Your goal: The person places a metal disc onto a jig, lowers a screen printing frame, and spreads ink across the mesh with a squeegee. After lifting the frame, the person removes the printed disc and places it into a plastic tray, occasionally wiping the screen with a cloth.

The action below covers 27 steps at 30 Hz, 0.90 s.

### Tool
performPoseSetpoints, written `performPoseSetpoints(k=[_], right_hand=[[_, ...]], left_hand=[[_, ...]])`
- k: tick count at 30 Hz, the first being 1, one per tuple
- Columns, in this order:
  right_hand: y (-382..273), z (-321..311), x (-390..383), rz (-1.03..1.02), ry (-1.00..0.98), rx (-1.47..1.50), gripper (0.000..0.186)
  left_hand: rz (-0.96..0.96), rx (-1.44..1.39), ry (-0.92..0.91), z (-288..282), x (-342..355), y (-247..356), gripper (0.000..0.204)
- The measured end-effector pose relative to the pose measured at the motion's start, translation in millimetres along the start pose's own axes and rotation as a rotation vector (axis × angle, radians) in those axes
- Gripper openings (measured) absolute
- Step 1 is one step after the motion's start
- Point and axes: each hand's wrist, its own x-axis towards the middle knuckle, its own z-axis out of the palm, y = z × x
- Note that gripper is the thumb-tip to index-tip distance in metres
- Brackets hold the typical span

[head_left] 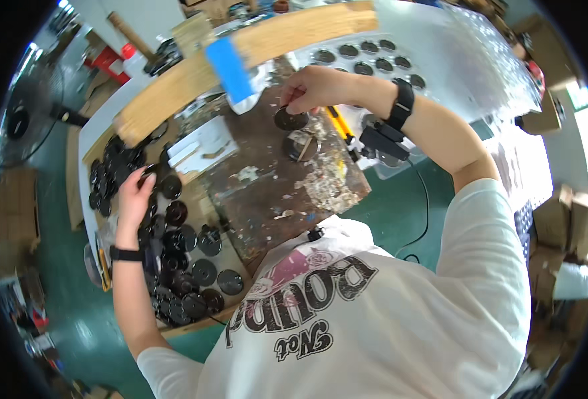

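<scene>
Head view: right fingers are pinching a disc edgewise, likely for control; left fingers curling by piled discs, hold unclear.

Both hands well apart, fingers curled, right elbow bent.

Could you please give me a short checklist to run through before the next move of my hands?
1. Right hand at the dark disc: ok, fingers appear to pinch its upper edge.
2. Disc lifted off the brown board: cannot tell.
3. Board free of other pieces: not ok, a round piece lies just below the disc.
4. Left hand at the pile of dark discs: ok; whether it grips one, cannot tell.
5. Yellow-and-black tool well away from the right hand: not ok, it lies close by.
6. Black cable off the board: ok, it hangs to the right.
</scene>
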Motion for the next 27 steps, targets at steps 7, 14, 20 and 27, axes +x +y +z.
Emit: performPoseSetpoints(k=[7,14,20,27], right_hand=[[44.2,-58.5,-111.4,0.103,0.014,-0.068,0.018],[133.4,-72.1,-166.0,0.513,-0.138,-0.351,0.022],[134.6,-71.5,-157.6,0.484,0.071,-0.275,0.022],[46.4,-72.4,-105.7,0.170,0.267,-0.368,0.017]], left_hand=[[-0.169,-0.328,-0.036,-16.3,-7.3,28.3,0.033],[-0.038,-0.474,-0.168,1.9,-7.3,90.7,0.043],[0.091,-0.409,-0.231,38.4,18.4,119.8,0.041],[0.354,0.044,-0.028,82.3,43.1,122.0,0.035]])
